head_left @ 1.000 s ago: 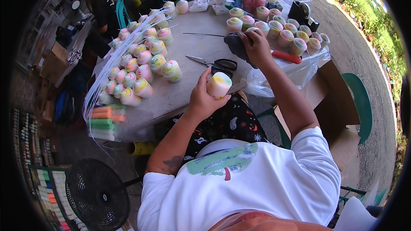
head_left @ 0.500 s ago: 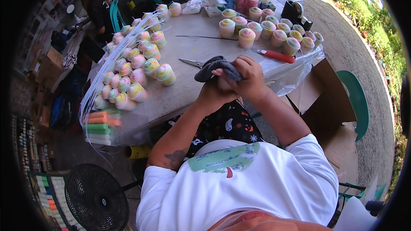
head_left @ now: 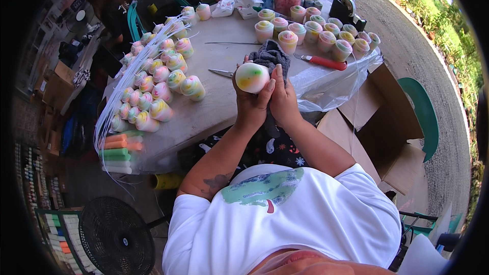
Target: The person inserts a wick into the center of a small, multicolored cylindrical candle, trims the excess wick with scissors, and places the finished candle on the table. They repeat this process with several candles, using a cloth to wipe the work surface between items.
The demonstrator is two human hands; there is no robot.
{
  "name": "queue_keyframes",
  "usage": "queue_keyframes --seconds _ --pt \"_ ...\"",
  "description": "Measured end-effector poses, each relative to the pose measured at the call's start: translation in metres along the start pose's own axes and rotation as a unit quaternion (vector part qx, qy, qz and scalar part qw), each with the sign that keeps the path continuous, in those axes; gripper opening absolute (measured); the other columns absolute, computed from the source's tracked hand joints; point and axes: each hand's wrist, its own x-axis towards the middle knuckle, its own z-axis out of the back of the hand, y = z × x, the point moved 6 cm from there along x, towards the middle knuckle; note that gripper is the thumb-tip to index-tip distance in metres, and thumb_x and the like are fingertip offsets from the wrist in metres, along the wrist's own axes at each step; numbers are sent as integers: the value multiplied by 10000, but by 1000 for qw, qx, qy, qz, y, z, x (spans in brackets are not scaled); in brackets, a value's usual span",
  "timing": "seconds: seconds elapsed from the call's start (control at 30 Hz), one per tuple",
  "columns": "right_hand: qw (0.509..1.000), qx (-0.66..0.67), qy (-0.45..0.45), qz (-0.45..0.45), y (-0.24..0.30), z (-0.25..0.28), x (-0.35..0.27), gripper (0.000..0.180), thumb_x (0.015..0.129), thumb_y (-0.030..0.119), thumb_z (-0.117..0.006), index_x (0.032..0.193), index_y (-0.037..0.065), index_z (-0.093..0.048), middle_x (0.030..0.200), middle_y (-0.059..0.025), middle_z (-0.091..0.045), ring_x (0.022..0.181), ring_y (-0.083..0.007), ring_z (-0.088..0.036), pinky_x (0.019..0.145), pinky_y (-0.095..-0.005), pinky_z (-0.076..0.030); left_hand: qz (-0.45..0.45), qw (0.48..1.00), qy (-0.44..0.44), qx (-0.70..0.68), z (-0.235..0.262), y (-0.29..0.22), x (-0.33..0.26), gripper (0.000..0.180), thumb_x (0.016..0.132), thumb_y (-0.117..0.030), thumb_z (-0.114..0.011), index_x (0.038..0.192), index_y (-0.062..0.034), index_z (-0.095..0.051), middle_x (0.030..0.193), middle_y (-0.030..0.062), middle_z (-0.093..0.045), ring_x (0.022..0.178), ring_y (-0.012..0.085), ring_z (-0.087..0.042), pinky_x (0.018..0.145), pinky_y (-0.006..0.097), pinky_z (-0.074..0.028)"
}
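Note:
My left hand (head_left: 248,103) holds a small round cup (head_left: 252,77) of pastel yellow, green and pink swirls, tipped toward me above the table's near edge. My right hand (head_left: 283,98) presses a dark grey cloth (head_left: 271,55) against the cup's far side. Both hands touch each other around the cup. Scissors (head_left: 222,73) lie on the grey table (head_left: 224,30) just left of my hands. A red-handled knife (head_left: 322,62) lies to the right.
Several swirled cups (head_left: 155,84) lie packed in clear plastic at the left. More cups (head_left: 310,30) stand upright at the back right near a tape dispenser (head_left: 345,10). Coloured sticks (head_left: 119,152) sit at the table's left corner. A cardboard box (head_left: 379,117), green chair (head_left: 420,114) and fan (head_left: 117,237) surround me.
My right hand brought the grey cloth from the table to the cup. The cup has been raised and turned so its swirled surface faces me, with both hands now closed around it.

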Motion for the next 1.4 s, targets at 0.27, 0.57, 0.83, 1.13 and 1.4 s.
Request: queue_keyframes --seconds 0.27,0.57,0.83,1.13,1.4 --pt "952 -270 73 125 51 -29 37 427 945 445 -546 993 23 -586 864 -153 -655 773 -284 -625 706 -372 -481 -65 993 33 92 56 -57 -25 555 824 -169 -739 1220 32 -405 1170 136 -553 1024 226 -573 912 353 -458" --pt "782 -592 58 184 114 44 68 308 897 202 -649 1182 89 -624 1122 -133 -644 1007 -288 -632 892 -363 -488 -2 721 163 673 69 -78 -3 814 668 -215 -829 1348 -94 -399 1138 163 -552 1063 380 -558 871 456 -457" --pt "607 -741 82 -276 82 266 -64 257 833 31 -612 1077 94 -666 1074 -131 -636 1016 -325 -607 875 -397 -483 -5 698 181 692 56 -27 24 768 690 -178 -808 1336 -87 -402 1310 153 -505 1210 346 -484 999 461 -371" --pt "530 -817 219 -53 50 259 -121 242 746 -24 -588 937 119 -631 1135 -62 -545 1210 -235 -459 961 -393 -390 -129 761 113 626 63 -53 4 889 668 -185 -829 1414 -117 -349 1459 161 -320 1334 353 -329 1103 459 -290" --pt "805 -551 209 76 84 118 -54 94 859 9 -646 942 53 -639 957 -89 -653 966 -268 -634 909 -423 -452 -36 915 57 397 90 -17 -3 984 701 -207 -837 1435 -12 -212 1385 257 -371 1287 366 -402 1073 433 -337"
